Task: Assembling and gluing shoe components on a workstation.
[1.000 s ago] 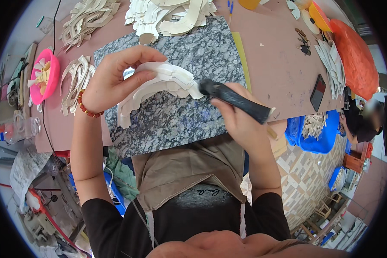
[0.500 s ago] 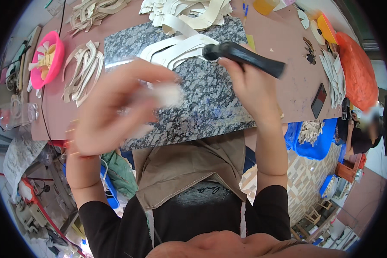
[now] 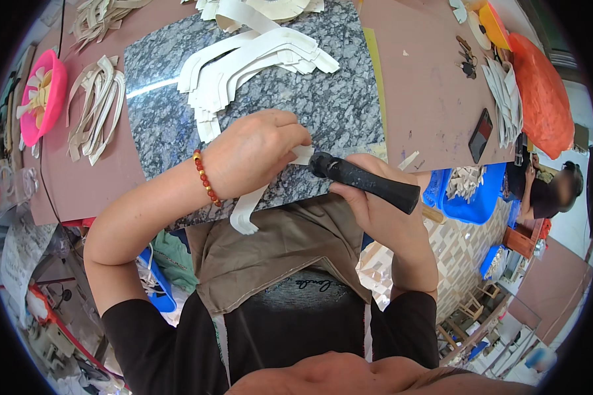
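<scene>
My left hand (image 3: pixel 263 151), with a red beaded bracelet at the wrist, bends over the near part of a grey speckled stone slab (image 3: pixel 336 99). Its fingers are closed on a white curved strip (image 3: pixel 245 212), whose tail hangs past the slab's near edge while its other end shows beyond the fingertips. In my right hand (image 3: pixel 389 201) is a black hammer (image 3: pixel 369 183), gripped from below. The hammer's round face lies right beside the strip's end; whether they touch I cannot tell. Farther back on the slab lies a fanned stack of white curved strips (image 3: pixel 244 66).
Bundles of pale strips (image 3: pixel 97 108) lie left, near a pink bowl (image 3: pixel 49 99). At right are a phone (image 3: pixel 481 135), keys (image 3: pixel 466 62), white strips (image 3: pixel 504 99) and a red bag (image 3: pixel 540 92). A blue bin (image 3: pixel 478 204) stands below the table's right edge; another person (image 3: pixel 547 191) sits beyond.
My left hand has moved right and come down to the slab with the white strip. The hammer has come nearer to me, from the strip stack to beside my left fingers.
</scene>
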### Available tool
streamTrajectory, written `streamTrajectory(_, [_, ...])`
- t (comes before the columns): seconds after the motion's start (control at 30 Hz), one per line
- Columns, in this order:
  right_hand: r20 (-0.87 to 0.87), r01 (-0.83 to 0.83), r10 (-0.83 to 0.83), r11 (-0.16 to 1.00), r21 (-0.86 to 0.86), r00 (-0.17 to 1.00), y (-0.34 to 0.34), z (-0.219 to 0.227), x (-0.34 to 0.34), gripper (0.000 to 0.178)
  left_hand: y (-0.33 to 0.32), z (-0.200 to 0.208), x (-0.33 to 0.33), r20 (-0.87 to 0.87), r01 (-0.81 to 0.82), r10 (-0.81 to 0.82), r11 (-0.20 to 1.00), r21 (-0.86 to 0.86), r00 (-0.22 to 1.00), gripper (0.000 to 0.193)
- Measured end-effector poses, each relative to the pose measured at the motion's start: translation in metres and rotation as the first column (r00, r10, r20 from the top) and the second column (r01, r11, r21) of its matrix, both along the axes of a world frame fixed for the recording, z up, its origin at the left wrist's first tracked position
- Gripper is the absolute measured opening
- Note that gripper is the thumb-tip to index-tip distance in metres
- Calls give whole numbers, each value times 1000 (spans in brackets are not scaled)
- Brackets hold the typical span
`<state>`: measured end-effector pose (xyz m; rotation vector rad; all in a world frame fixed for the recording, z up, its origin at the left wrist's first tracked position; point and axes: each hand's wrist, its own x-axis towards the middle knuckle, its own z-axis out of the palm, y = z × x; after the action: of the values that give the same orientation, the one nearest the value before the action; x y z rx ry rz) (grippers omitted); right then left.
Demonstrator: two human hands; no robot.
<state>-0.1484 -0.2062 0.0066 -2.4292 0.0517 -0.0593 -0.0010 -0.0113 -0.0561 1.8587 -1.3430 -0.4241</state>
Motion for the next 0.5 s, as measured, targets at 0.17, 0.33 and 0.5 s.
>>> streamTrajectory(0.17, [-17,17,-17,1000,-10,1000,-2,0,1,21,5,-8,-1,10,-1,1,998,-59,1000,21])
streamTrajectory(0.33, [39,10,-9,1000,-25,999,-6,10,10,21,13,-7,-5,205,41,-17,993,-110,979,28])
streamTrajectory(0.5, [33,-1,2,999,-35,999,-3,4,14,21,15,-4,-5,484,157,-124,987,-28,867,35])
